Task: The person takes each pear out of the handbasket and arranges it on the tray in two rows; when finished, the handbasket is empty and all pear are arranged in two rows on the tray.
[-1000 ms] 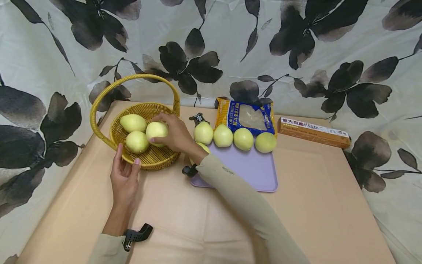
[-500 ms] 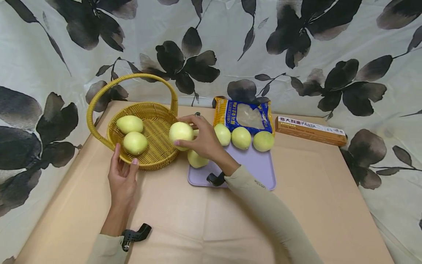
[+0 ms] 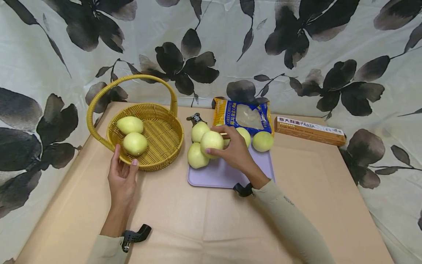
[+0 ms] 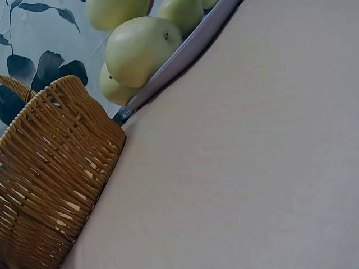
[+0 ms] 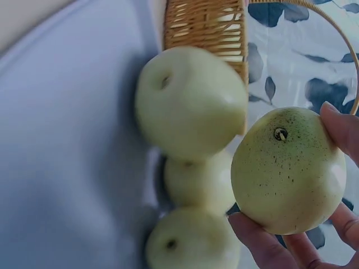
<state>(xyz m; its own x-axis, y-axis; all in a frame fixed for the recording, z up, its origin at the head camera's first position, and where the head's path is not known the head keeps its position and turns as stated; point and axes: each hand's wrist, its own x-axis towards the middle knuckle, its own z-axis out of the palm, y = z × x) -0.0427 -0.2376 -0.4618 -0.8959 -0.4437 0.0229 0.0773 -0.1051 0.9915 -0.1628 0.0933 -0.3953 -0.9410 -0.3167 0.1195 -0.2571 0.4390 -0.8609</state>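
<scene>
My right hand [image 3: 238,151] holds a round yellow-green pear [image 3: 211,144] between thumb and fingers, above the lilac tray [image 3: 214,178]. In the right wrist view brown specks surround the stem of the held pear [image 5: 289,174]. Several more pears stand along the tray's left and back edges, among them a front-left pear [image 3: 196,156]. To the left is a yellow wicker basket [image 3: 161,145] with an upright handle, holding two pears [image 3: 135,143]. Against the basket's near side rests my left hand [image 3: 122,183], its index finger and thumb extended at the rim.
Behind the tray lies a blue and orange pasta bag [image 3: 247,113], with a small black packet [image 3: 196,118] beside it. A brown pasta box [image 3: 310,131] lies at the back right. Floral cloth [image 3: 230,47] hangs at the table's back.
My right hand has lifted a pear out of the basket and carried it rightward over the tray. The left hand has stayed at the basket.
</scene>
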